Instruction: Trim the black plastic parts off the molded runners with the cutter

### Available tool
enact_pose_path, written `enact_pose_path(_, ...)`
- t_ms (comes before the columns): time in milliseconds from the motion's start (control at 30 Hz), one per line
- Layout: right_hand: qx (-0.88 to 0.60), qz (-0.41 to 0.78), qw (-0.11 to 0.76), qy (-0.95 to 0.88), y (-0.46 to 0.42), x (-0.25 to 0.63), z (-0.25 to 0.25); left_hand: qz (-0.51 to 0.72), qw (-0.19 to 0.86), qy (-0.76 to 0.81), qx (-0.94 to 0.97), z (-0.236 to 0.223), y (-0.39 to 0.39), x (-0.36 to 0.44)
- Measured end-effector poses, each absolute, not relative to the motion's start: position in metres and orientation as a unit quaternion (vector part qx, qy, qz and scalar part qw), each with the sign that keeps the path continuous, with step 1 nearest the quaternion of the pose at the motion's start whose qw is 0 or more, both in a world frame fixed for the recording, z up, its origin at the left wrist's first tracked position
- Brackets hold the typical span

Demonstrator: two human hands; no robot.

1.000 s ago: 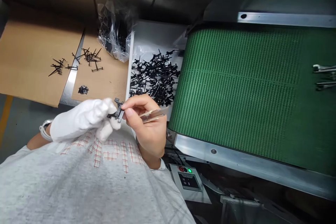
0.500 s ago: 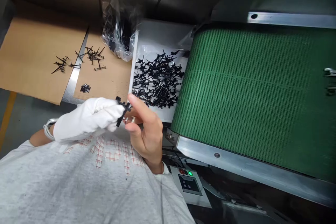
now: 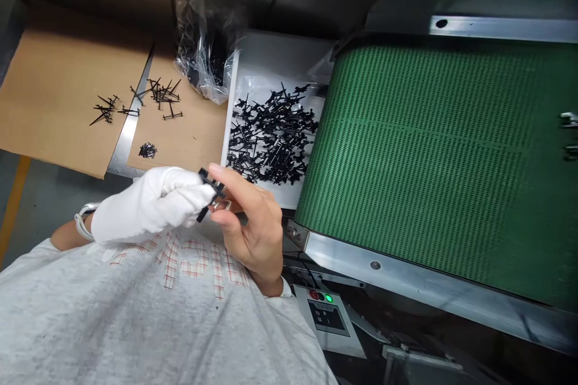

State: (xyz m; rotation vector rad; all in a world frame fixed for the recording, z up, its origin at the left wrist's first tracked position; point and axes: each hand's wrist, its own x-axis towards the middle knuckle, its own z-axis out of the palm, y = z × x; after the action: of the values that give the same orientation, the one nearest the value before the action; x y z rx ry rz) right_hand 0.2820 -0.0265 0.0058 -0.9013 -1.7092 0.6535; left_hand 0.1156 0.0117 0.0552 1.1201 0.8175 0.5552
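My left hand (image 3: 151, 207), in a white fabric glove, pinches a small black plastic part (image 3: 208, 191) at its fingertips. The part is a branched, cross-like piece. My bare right hand (image 3: 248, 222) is directly beside it, with its fingertips at the part's far side. A small metal tip of tweezers (image 3: 222, 206) shows between my hands, and the rest of the tool is hidden behind my right hand.
A white tray (image 3: 275, 54) holds a heap of black parts. Beside it lie a plastic bag (image 3: 203, 51) of parts and a cardboard sheet (image 3: 189, 138) with loose pieces. A green conveyor belt (image 3: 428, 150) runs to the right, above a control box (image 3: 327, 316).
The tweezers no longer stick out past my right hand. The black part has turned between my fingers, and my hands have moved closer together.
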Motion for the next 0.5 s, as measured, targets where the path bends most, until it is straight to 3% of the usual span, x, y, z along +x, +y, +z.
enact_pose_path(500,-0.365,0.277,0.546,-0.702,-0.0268,0.2820,0.0029,0.243,0.684,0.414,0.550,0.0600,0.0116,0.1228)
